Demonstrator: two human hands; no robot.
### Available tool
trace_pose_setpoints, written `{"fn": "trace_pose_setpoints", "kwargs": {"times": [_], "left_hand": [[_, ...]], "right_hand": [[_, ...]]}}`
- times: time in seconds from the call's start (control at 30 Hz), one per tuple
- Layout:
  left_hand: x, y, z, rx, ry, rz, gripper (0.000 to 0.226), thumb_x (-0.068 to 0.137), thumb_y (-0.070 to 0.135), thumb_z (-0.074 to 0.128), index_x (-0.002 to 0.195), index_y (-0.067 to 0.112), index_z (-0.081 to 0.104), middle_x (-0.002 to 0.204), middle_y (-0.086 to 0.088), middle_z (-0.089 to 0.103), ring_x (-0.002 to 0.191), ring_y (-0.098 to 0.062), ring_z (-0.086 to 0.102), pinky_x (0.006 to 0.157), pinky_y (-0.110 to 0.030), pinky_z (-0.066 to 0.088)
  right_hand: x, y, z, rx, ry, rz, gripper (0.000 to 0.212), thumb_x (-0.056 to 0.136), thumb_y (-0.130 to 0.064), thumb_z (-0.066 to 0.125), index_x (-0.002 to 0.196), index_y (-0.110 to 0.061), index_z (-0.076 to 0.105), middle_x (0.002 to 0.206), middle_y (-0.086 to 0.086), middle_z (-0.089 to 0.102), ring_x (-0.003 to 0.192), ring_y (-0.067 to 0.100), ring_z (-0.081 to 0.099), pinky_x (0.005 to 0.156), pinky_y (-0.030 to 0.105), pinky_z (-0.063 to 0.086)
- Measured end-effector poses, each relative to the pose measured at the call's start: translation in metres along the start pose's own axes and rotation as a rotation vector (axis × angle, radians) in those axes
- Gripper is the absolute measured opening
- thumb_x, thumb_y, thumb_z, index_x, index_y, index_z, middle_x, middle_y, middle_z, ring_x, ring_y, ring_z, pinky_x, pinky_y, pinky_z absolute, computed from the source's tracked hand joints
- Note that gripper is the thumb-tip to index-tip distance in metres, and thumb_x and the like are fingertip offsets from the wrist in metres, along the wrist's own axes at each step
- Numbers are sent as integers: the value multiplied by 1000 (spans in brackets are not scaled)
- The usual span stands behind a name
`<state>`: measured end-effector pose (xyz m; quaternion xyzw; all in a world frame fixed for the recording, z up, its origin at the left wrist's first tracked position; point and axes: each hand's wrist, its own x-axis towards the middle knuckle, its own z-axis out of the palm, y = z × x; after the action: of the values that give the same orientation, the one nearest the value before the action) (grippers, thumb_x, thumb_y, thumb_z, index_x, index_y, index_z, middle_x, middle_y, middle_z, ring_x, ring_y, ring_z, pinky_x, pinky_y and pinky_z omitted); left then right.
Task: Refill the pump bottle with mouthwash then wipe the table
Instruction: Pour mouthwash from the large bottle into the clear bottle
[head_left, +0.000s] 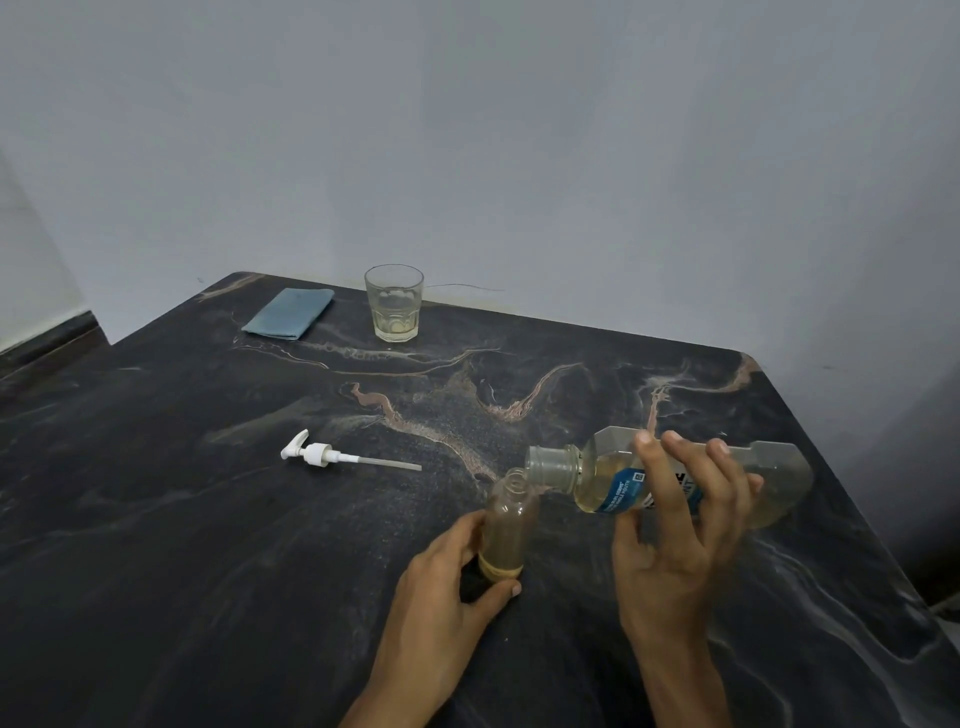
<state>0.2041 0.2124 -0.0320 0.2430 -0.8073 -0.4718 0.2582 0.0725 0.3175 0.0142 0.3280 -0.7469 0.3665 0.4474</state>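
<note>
Left hand (441, 587) grips clear pump bottle (506, 525), pale liquid at bottom.

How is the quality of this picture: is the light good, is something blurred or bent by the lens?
Head view: dim, flat light with no hard shadows; the wide lens curves the table edges; the small pump bottle in the left hand looks slightly soft; the label on the mouthwash bottle, held by the right hand, is partly covered and too small to read.
</note>
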Motion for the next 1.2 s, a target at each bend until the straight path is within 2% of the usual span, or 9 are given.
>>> {"fn": "trace_pose_setpoints", "kwargs": {"times": [0.17,0.37,0.67,0.93,1.2], "left_hand": [[0,0,0,-7,4,-4,51,71,18,80,115,29,57,109,12,68,105,6,61,95,-32,50],[0,0,0,-5,5,-7,51,71,19,80,115,31,57,109,14,68,104,7,61,95,-31,50],[0,1,1,-9,5,-15,53,71,19,80,116,33,57,110,13,68,106,5,61,95,-32,50],[0,0,1,-11,8,-10,53,70,18,80,115,32,57,109,12,68,105,4,62,95,-34,50],[0,-3,1,-12,2,-6,52,70,20,80,114,34,56,107,12,69,104,4,62,94,-35,51]], "right_hand": [[-1,-1,0,0,10,0,88,50,21,81,122,-18,48,120,5,45,121,29,37,119,32,8],[-1,0,-4,26,-36,19,89,52,20,81,125,-20,47,123,4,44,126,25,33,119,31,4],[-2,1,-3,40,-25,26,85,56,19,80,125,-20,48,123,3,45,130,17,28,119,32,5],[0,-1,-4,30,-31,29,89,52,19,81,124,-20,47,123,3,44,123,29,36,119,32,5],[-1,0,-3,50,-23,27,85,56,20,79,124,-21,48,123,3,45,127,24,33,119,33,5]]}}
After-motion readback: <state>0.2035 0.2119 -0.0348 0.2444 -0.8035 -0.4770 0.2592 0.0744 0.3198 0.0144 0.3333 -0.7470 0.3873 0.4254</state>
